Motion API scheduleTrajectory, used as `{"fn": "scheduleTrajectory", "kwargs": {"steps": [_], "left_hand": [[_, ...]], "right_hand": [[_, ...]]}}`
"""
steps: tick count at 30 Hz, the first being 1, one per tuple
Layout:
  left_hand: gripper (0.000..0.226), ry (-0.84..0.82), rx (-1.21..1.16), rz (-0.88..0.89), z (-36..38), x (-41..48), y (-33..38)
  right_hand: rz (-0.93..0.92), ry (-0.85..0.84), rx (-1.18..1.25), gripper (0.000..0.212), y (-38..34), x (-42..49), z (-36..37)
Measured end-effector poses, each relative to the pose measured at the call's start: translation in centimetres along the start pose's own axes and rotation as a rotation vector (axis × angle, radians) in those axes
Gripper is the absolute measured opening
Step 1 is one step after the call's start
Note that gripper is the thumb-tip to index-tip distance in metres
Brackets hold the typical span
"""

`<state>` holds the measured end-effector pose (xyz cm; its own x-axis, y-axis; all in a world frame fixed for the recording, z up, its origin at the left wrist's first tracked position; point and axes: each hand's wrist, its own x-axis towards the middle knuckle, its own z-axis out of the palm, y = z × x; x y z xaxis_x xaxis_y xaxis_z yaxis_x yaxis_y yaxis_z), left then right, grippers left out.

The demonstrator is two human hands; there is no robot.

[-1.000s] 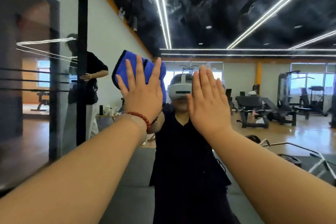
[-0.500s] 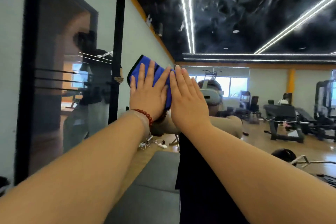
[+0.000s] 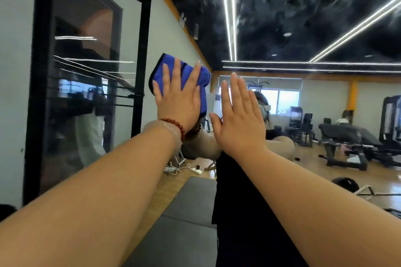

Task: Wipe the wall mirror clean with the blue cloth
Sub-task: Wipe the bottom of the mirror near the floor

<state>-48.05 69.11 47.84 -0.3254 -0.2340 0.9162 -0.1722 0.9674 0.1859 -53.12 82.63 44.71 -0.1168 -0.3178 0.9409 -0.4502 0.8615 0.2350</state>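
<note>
Surroundings: a black-framed glass panel point(image 3: 91, 71) fills the wall on the left. A grey mat point(image 3: 191, 212) and a white power strip point(image 3: 196, 171) lie on the wood floor below.
Reflection: the wall mirror point(image 3: 286, 97) shows a weight bench point(image 3: 342, 136) and ceiling light strips.
In the way: both forearms cross the view.
Blue cloth point(image 3: 160, 69): folded, flat on the glass, under the left palm.
Left hand point(image 3: 176, 102): no closed grip; straight, spread fingers press the cloth. It wears a red bead bracelet point(image 3: 173, 123).
Right hand point(image 3: 238, 119): flat, fingers straight, holding nothing, just right of the cloth.
</note>
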Motion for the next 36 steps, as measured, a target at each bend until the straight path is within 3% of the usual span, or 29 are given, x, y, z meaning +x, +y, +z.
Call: {"fn": "scheduleTrajectory", "kwargs": {"steps": [2,7,9,12,14,22,36], "left_hand": [[0.053,0.017,-0.028,-0.092,0.1,-0.2,1.6],[0.052,-0.009,0.063,0.347,0.2,-0.1,0.7],[0.052,0.040,0.058,0.271,0.2,1.1,0.3],[0.053,0.090,-0.051,-0.070,0.1,2.3,2.0],[0.055,0.101,-0.075,-0.146,0.4,2.1,3.1],[0.053,0.031,-0.006,0.227,1.5,-0.4,1.6],[0.050,-0.007,-0.057,0.152,0.8,-0.9,2.5]], "right_hand": [[-0.002,0.008,0.007,0.071,0.1,0.1,0.0],[-0.035,0.070,0.033,0.073,0.4,0.0,0.3],[-0.037,0.099,0.030,0.074,0.5,0.0,0.2],[-0.036,0.076,-0.008,0.074,0.4,-0.1,0.3],[-0.037,0.075,-0.009,0.075,0.4,-0.1,0.4],[-0.053,0.012,0.089,0.073,0.7,0.0,-0.2],[-0.117,-0.049,0.165,0.080,1.4,-0.3,-0.7]]}}
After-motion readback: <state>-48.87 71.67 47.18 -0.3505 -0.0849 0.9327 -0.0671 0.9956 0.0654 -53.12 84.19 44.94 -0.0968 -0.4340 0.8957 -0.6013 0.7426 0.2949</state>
